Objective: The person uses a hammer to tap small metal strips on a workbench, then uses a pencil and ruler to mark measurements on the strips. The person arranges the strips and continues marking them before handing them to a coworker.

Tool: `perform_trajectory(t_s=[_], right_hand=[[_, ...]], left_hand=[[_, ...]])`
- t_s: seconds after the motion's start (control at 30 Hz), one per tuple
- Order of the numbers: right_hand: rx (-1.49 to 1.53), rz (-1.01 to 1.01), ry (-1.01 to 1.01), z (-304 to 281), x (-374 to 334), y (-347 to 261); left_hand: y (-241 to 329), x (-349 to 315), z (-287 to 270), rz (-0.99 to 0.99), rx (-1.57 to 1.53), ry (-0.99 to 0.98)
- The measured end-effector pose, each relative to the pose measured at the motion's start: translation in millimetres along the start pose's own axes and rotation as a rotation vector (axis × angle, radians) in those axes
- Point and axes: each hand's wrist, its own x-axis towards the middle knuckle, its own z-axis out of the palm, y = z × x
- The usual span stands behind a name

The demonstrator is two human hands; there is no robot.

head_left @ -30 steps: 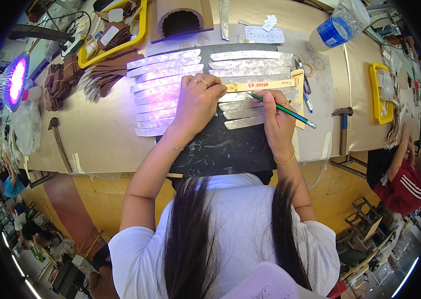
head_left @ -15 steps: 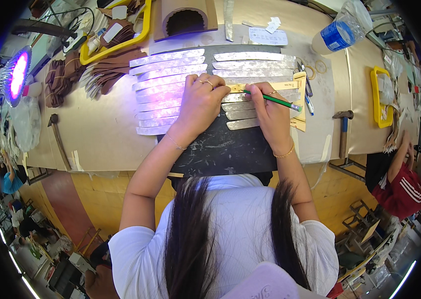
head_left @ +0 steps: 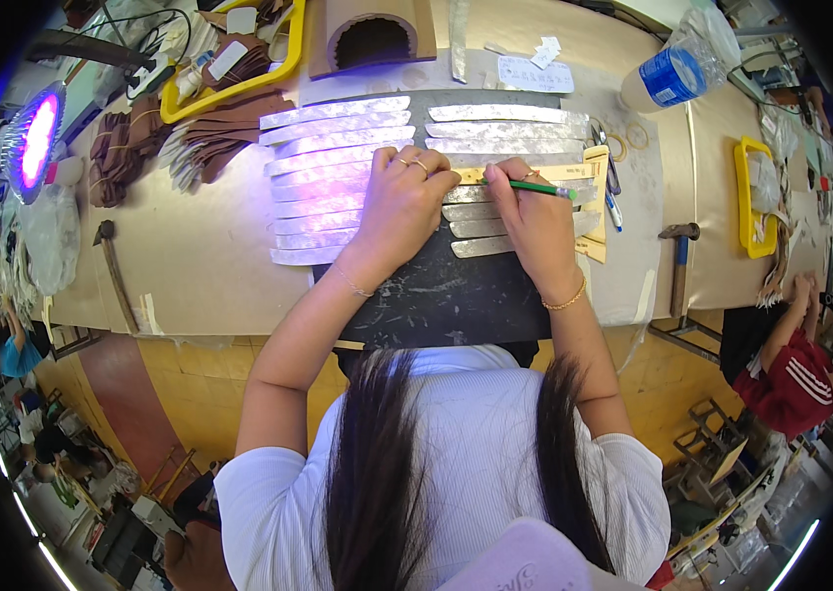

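My right hand (head_left: pixel 540 225) grips a green pencil (head_left: pixel 542 187), its point down near the end of a narrow yellow card template (head_left: pixel 472 175). My left hand (head_left: pixel 404 204) is curled, its fingertips pressed on the template's left end close to the pencil point. The template lies across silvery strips (head_left: pixel 505 114) set in a right-hand column; a wider yellow end piece (head_left: pixel 595 161) shows past my right hand. Similar strips (head_left: pixel 323 167) form a left column, partly under my left hand. All rest on a black mat (head_left: pixel 446 295).
A purple-lit lamp (head_left: pixel 34 145), brown leather pieces (head_left: pixel 229 133) and a yellow tray (head_left: pixel 295 54) are to the left. Hammers (head_left: pixel 116 271) (head_left: pixel 679 256) lie on both sides. Pens (head_left: pixel 613 212) and a bottle (head_left: pixel 667 77) are at right. A person in red (head_left: pixel 793 379) sits at far right.
The pencil has tipped in my right hand, its rear end now higher and further left. My left hand stays on the template. The view has shifted slightly.
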Motion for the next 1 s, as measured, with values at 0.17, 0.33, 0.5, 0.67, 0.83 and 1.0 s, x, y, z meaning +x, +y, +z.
perform_trajectory(t_s=[0.17,0.33,0.5,0.67,0.83,1.0], right_hand=[[0.191,0.091,-0.030,-1,2,10],[0.385,0.155,0.138,-14,-3,7],[0.436,0.205,0.098,-19,-8,4],[0.393,0.157,0.114,-16,-10,3],[0.396,0.143,0.111,-15,-10,2],[0.420,0.106,0.091,-9,-2,4]], left_hand=[[0,0,1,-0.010,0.000,0.002],[-4,5,-6,-0.032,-0.036,0.042],[-12,11,-5,-0.018,0.009,0.027],[-14,12,-4,-0.008,0.034,0.010],[-14,11,-4,-0.005,0.030,0.017],[-13,12,-5,-0.009,0.040,0.000]])
